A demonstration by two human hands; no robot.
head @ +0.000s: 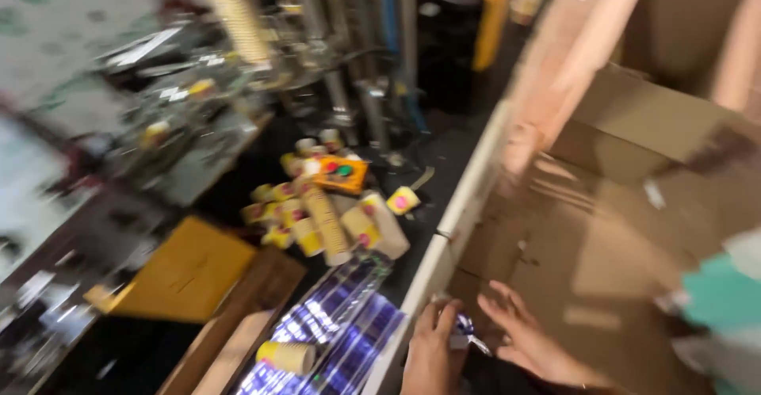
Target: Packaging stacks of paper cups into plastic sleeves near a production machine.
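Ahead of our hands (476, 339) we see bare flattened cardboard (602, 228), open to reach across. A white rail (452, 228) bounds it leftward; beyond, a heap of paper cups (325, 213) clutters the dark floor.

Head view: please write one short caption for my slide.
Two bare hands, left hand and right hand, meet over flattened cardboard, near scattered yellow paper cups.

Dim warm light, heavy motion blur throughout, dark shadowed centre, smeared edges

Cups (325, 213) heaped left of the rail (456, 228); cardboard box (634, 165) right (hands (483, 347) below)
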